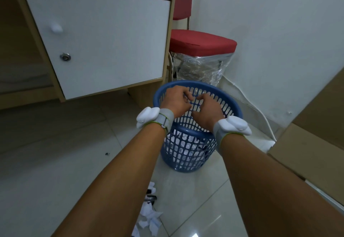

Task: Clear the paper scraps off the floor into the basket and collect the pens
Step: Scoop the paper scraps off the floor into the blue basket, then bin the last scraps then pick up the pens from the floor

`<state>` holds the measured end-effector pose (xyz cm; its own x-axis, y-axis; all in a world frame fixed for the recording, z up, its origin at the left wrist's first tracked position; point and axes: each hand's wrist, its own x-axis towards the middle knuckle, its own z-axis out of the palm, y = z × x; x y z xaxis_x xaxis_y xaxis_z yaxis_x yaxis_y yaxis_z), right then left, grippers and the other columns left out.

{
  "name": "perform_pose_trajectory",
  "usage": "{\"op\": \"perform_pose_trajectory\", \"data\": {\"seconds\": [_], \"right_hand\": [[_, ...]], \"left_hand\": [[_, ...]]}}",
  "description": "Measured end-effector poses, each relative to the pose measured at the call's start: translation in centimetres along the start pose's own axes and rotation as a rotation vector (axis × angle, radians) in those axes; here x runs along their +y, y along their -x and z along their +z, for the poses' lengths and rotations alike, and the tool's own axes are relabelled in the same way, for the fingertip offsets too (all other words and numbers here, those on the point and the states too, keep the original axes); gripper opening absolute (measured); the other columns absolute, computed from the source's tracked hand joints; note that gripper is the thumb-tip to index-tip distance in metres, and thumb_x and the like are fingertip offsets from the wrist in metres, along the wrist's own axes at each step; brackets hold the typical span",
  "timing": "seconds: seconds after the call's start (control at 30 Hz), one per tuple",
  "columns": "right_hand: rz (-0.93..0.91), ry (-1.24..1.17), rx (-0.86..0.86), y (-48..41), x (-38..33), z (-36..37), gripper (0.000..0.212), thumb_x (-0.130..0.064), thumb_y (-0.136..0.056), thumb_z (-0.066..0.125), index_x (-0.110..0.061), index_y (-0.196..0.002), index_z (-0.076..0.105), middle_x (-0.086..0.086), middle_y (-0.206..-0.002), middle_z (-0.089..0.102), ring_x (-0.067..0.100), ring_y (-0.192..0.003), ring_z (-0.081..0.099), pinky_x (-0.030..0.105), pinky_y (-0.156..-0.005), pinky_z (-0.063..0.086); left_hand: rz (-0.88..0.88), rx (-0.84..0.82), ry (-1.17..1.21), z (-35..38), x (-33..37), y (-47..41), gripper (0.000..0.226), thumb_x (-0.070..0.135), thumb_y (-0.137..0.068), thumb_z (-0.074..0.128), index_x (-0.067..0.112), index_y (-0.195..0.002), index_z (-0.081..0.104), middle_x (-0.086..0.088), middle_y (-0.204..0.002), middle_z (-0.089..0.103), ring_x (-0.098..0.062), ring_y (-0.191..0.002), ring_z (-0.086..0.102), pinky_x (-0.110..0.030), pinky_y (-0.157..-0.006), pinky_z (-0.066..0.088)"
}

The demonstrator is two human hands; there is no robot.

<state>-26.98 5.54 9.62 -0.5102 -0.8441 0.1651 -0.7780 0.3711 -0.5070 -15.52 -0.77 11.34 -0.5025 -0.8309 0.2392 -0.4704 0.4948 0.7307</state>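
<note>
A blue perforated basket [186, 154] stands on the pale tiled floor, and white paper scraps [179, 143] show through its holes. Both of my hands hover over its mouth. My left hand [175, 102] and my right hand [208, 111] are close together, fingers loosely curled and apart, with no paper visible in them. Both wrists carry white devices on grey bands. Near the bottom edge, between my forearms, several crumpled paper scraps [150, 216] lie on the floor. Dark pens [151, 197] lie among them, partly hidden by my left forearm.
A cabinet with a white door [104, 37] stands left of the basket. Behind the basket is a red chair [202, 42] with plastic wrap on its legs. A cardboard panel [316, 125] leans at the right, and a white cable [260, 113] runs along the wall.
</note>
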Motion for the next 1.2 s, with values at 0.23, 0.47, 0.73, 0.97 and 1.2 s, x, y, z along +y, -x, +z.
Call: {"op": "perform_pose_trajectory", "data": {"seconds": [0.23,0.47,0.73,0.97,1.2], "right_hand": [[-0.109,-0.069,0.025,0.1,-4.2,0.9,0.035,-0.015,-0.082,0.059,-0.018,-0.117,0.053,0.011,-0.111,0.063,0.026,-0.098,0.061,0.029,-0.074,0.045],[-0.237,-0.143,0.043,0.9,-9.2,1.8,0.027,-0.008,-0.080,0.055,-0.013,-0.106,0.055,0.012,-0.105,0.063,0.028,-0.094,0.061,0.031,-0.074,0.048],[-0.361,-0.216,0.071,3.0,-14.4,5.3,0.030,-0.004,-0.081,0.055,-0.011,-0.109,0.062,0.014,-0.110,0.057,0.023,-0.093,0.057,0.022,-0.075,0.037],[-0.345,-0.053,-0.169,5.5,-13.8,10.9,0.035,-0.005,-0.073,0.054,-0.013,-0.105,0.063,0.015,-0.107,0.063,0.033,-0.100,0.060,0.032,-0.082,0.047],[-0.294,0.115,-0.463,8.5,-9.3,14.8,0.041,-0.013,-0.084,0.059,-0.019,-0.124,0.056,0.016,-0.122,0.049,0.034,-0.107,0.060,0.029,-0.091,0.046]], "left_hand": [[-0.009,0.077,0.044,-2.8,0.0,0.9,0.011,0.005,-0.082,0.065,0.011,-0.084,0.073,0.000,-0.078,0.065,-0.014,-0.077,0.065,-0.025,-0.077,0.056],[-0.063,0.183,0.063,-6.9,-1.5,1.9,0.006,0.012,-0.082,0.069,0.013,-0.083,0.074,-0.002,-0.079,0.066,-0.013,-0.075,0.064,-0.022,-0.075,0.053],[-0.197,0.248,0.084,-11.0,-5.6,4.6,0.016,0.010,-0.080,0.058,0.021,-0.079,0.068,-0.002,-0.078,0.066,-0.021,-0.077,0.068,-0.027,-0.072,0.057],[-0.374,0.130,-0.004,-9.5,-10.3,8.3,0.011,0.015,-0.084,0.061,0.022,-0.078,0.067,-0.005,-0.100,0.073,-0.023,-0.099,0.067,-0.023,-0.087,0.048],[-0.516,-0.107,-0.076,-4.5,-13.8,12.6,0.023,0.009,-0.088,0.054,0.016,-0.099,0.074,-0.011,-0.120,0.066,-0.027,-0.111,0.063,-0.025,-0.093,0.048]]}}
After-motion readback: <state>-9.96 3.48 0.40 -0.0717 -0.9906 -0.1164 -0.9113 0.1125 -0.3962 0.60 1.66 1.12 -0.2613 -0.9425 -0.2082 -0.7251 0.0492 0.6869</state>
